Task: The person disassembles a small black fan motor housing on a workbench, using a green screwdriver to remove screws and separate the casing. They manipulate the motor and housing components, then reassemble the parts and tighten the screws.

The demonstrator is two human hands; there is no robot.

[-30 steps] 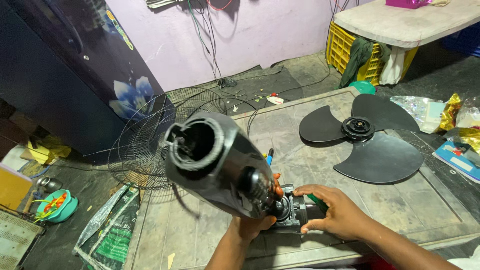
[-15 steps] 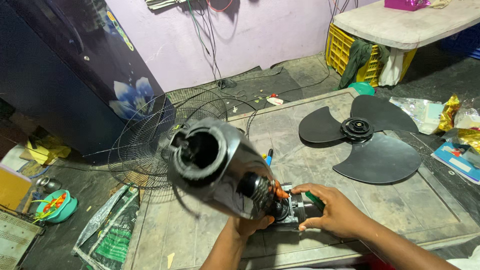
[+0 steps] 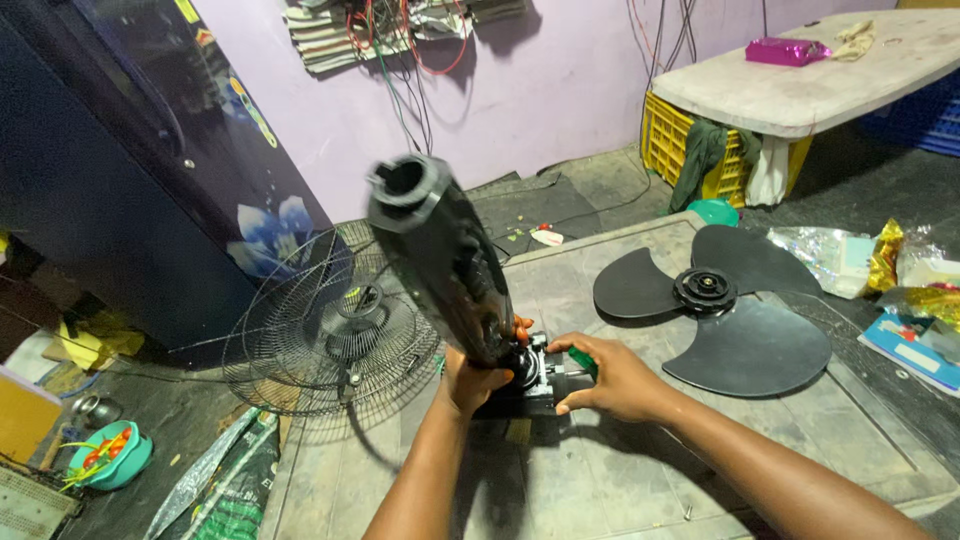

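A black fan neck housing [image 3: 445, 260] stands nearly upright, its open round end up and tilted to the left. My left hand [image 3: 475, 382] grips its lower end, just above the black motor block [image 3: 535, 385]. My right hand [image 3: 605, 378] is closed around a green-handled tool [image 3: 582, 360] at the right side of the motor block. All of this rests on a worn grey work table [image 3: 620, 470].
A black three-blade fan propeller [image 3: 720, 310] lies on the table to the right. A wire fan guard [image 3: 325, 335] leans off the table's left edge beside a dark cabinet [image 3: 120, 180]. Packets and a booklet [image 3: 915, 340] lie far right. A yellow crate [image 3: 670, 135] stands behind.
The housing has swung from pointing its open end at the camera to standing nearly upright. Both hands stayed at the motor block.
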